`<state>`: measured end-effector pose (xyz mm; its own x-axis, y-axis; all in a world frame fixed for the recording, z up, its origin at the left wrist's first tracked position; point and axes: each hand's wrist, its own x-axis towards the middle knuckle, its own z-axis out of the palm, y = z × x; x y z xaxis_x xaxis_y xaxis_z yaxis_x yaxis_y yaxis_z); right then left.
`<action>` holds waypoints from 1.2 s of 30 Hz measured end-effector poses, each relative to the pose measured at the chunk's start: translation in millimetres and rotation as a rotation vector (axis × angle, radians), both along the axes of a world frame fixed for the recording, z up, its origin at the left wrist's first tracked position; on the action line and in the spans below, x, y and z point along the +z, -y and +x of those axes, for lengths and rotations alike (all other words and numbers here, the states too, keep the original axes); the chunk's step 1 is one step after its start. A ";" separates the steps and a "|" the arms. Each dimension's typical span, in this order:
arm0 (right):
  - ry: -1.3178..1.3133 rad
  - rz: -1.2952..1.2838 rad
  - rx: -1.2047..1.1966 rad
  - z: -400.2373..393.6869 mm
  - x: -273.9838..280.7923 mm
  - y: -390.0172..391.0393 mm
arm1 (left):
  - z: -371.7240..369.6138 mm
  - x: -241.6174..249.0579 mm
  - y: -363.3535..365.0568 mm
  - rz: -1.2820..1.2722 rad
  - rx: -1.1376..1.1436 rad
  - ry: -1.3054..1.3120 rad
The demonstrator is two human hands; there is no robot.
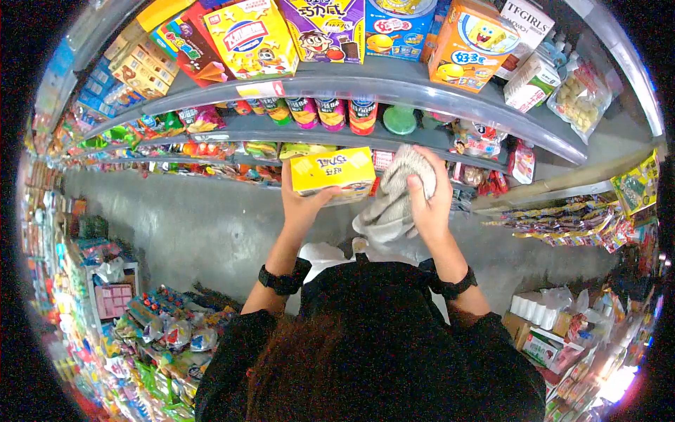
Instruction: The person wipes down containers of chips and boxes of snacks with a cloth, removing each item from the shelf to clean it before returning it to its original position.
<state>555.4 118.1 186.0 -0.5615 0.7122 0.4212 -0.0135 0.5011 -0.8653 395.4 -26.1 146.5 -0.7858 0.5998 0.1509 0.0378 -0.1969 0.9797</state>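
My left hand [304, 205] grips a yellow snack box [333, 171] by its near left side, thumb along the lower edge. The box is held in front of the shelves with a printed yellow face turned up. Just right of it, my right hand [430, 195] is closed round a crumpled grey-white cloth [398, 184], whose loose end hangs down toward the floor. Cloth and box are close beside each other. Dark bands circle both wrists.
Large cereal and snack boxes [253, 39] line the upper shelf [316, 83] ahead. Below it stand canned chips [363, 114] and a green round container [400, 120]. Bagged snacks [562, 224] sit at right. Stacked goods [172, 323] lie behind at left, and open cartons [552, 348] at right.
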 end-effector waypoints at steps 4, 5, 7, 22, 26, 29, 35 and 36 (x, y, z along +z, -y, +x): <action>0.000 0.257 0.054 -13.2 13.6 5.0 | 12.5 -0.2 -1.4 -0.003 -0.027 -0.030; 0.041 0.204 0.067 -14.1 10.5 5.2 | 12.4 0.4 -0.6 -0.019 -0.026 -0.052; 0.165 0.206 0.101 -14.1 -1.7 1.5 | 11.9 -6.3 0.1 -0.007 0.004 0.061; 0.087 0.311 0.024 -16.2 26.3 -1.0 | -7.9 -44.4 0.7 0.063 -0.067 0.360; 0.248 0.523 0.031 -17.5 19.6 8.5 | -1.4 -41.9 -16.0 0.224 -0.022 0.520; 0.375 0.607 0.103 -5.3 -12.9 1.3 | -10.0 -40.3 -10.8 0.213 -0.032 0.532; 0.516 0.391 0.292 20.2 -74.4 -28.5 | -29.6 -42.4 -6.8 0.204 0.044 0.585; 0.577 0.269 0.268 20.7 -76.1 -32.8 | -31.9 -42.9 -7.0 0.225 0.051 0.646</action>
<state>576.1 151.0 109.9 -0.8911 0.4300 0.1449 0.2580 0.7428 -0.6178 363.5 -19.1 103.6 -0.7866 0.5684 -0.2412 -0.5258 -0.4119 0.7442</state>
